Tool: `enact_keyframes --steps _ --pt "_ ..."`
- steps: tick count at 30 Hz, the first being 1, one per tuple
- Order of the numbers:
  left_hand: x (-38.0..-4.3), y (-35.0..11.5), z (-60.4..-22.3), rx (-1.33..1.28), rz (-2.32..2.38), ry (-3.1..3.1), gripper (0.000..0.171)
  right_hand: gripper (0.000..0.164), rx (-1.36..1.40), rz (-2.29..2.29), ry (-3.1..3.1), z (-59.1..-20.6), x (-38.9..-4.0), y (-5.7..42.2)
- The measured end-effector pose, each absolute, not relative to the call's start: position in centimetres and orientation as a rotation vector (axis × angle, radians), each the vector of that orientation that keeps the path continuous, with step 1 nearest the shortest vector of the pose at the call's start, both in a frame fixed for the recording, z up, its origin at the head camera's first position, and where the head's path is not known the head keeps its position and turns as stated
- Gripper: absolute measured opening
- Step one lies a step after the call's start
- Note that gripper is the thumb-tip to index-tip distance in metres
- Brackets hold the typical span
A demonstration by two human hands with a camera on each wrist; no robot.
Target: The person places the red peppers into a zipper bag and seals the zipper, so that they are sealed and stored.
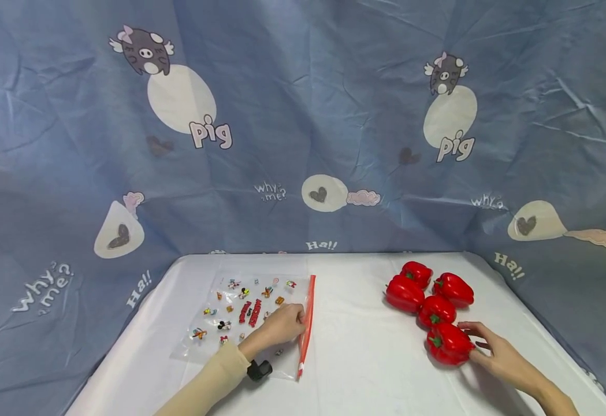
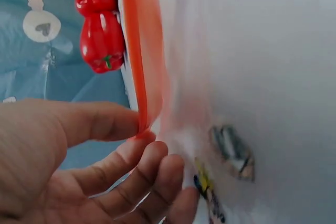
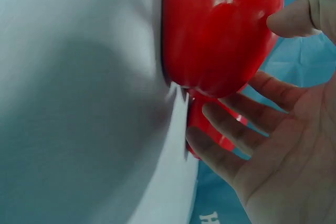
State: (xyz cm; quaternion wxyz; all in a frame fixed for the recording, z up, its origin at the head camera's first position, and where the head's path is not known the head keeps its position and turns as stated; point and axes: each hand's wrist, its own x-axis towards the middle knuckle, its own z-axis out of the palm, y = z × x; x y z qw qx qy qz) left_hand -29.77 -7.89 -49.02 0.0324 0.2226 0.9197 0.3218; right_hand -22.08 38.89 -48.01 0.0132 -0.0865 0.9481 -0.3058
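A clear plastic zip bag (image 1: 206,294) printed with small cartoon figures lies flat on the left of the table. My left hand (image 1: 287,323) pinches its orange-red zip strip (image 2: 135,51) between thumb and forefinger, and the edge is slightly raised there. On the right sit several glossy red bell peppers with green stems. My right hand (image 1: 505,359) is at the nearest bell pepper (image 1: 450,346). In the right wrist view its thumb tip touches that pepper, while the other fingers (image 3: 226,153) spread loosely beside it. A farther bell pepper (image 3: 210,124) shows partly behind those fingers.
The table (image 1: 360,346) has a white cover. A blue printed cloth (image 1: 282,115) hangs behind and along both sides. A black device (image 1: 259,370) is at my left wrist, over the bag. The other bell peppers (image 1: 405,293) cluster behind the nearest one.
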Motion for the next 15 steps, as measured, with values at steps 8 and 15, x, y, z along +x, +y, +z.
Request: enact_keyframes --steps 8,15 --pt "-29.2 -7.6 -48.9 0.716 1.104 2.823 0.008 0.064 -0.250 -1.029 2.898 -48.8 -22.0 38.6" --pt "-29.0 -7.3 -48.3 0.659 1.183 2.832 0.005 0.073 -0.185 -1.033 2.867 -49.7 -21.9 38.4"
